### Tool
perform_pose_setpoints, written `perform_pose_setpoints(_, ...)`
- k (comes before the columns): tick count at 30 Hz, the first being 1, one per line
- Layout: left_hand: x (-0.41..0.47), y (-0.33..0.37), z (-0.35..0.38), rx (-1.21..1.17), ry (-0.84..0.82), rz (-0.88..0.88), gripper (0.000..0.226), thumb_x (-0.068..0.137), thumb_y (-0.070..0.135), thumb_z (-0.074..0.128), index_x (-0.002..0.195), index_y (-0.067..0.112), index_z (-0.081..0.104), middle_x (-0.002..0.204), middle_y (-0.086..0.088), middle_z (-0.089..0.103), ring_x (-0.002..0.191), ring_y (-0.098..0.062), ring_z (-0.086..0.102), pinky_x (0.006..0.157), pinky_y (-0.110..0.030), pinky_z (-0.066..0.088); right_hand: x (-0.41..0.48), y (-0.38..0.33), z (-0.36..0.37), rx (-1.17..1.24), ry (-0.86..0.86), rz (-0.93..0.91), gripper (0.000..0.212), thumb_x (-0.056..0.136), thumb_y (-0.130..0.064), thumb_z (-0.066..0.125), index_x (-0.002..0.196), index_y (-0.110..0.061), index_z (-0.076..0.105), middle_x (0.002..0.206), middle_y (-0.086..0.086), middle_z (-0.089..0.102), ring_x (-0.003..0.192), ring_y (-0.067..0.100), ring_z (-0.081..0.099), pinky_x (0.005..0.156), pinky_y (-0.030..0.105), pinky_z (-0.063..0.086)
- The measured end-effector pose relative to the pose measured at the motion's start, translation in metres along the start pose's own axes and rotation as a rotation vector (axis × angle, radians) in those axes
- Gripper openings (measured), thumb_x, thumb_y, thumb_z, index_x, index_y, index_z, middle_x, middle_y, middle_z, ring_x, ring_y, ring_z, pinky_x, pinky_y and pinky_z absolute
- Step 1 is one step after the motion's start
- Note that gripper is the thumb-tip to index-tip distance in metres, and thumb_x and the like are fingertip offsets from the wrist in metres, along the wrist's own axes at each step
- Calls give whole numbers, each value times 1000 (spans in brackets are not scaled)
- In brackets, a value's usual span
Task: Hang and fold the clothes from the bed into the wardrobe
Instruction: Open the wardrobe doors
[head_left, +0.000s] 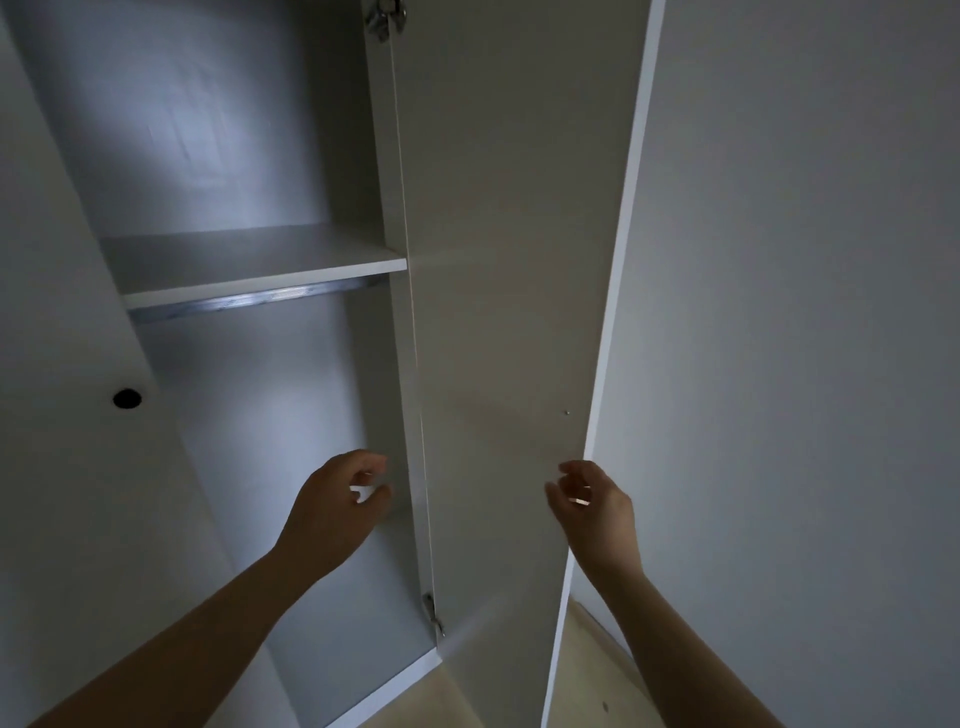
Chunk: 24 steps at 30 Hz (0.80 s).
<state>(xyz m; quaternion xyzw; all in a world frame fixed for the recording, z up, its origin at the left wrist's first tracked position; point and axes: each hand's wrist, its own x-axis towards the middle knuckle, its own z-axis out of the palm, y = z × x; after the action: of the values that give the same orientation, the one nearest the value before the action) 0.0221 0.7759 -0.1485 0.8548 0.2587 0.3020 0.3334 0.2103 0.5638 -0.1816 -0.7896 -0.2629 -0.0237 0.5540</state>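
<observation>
Smooth white wardrobe door (509, 312), flat shelf (249, 257) (metal rail (249, 302) beneath)

In wardrobe (208, 130), shelf (249, 254) above rail (254, 300), door (509, 260) open at right

Wardrobe (291, 426) bay open below shelf (260, 270); door (509, 312) flanks right.

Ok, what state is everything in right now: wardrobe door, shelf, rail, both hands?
Wardrobe door: swung wide open on its hinges.
Shelf: no clothes on it in view.
Rail: under the shelf, nothing hanging on the part that shows.
Left hand: inside the opening, fingers loosely curled, holds nothing.
Right hand: by the door's free edge, fingers loosely curled, no grip on it visible.
</observation>
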Motion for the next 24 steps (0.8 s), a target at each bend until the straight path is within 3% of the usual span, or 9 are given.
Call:
perform_pose_setpoints(2,-1,-9,-9,31,38,-19,26,87,14,66,112,18,62,107,6,64,96,-8,59,77,-16,45,-1,-12,16,11,-57,-56,22,87,-23,68,109,-22,65,90,-9,67,83,0,64,74,16,53)
perform_pose_setpoints(5,-3,-31,-33,109,120,-70,30,85,13,69,113,14,62,106,3,64,92,-14,60,82,-29,50,-2,-37,47,36,-177,-131,20,90,-22,65,110,-22,64,90,-9,67,81,-1,64,72,9,51)
perform_pose_setpoints(11,2,-84,-91,185,249,-198,29,84,11,70,112,7,63,108,-6,64,88,-20,60,81,-30,46,1,-90,120,93,-375,-234,20,88,-16,64,108,-17,65,86,-5,67,78,6,65,75,21,55)
perform_pose_setpoints(16,19,-118,-133,250,335,-247,42,85,14,68,124,7,57,117,-10,59,91,-19,57,83,-31,45,9,-120,174,123,-445,-283,16,88,-19,63,102,-25,64,84,-11,65,75,0,63,68,11,50)
perform_pose_setpoints(24,68,-161,-186,305,415,-211,51,86,13,67,134,10,50,126,-15,48,100,-29,57,86,-34,45,22,-164,253,131,-529,-311,17,88,-15,64,104,-21,65,83,-13,65,76,-1,62,71,12,50)
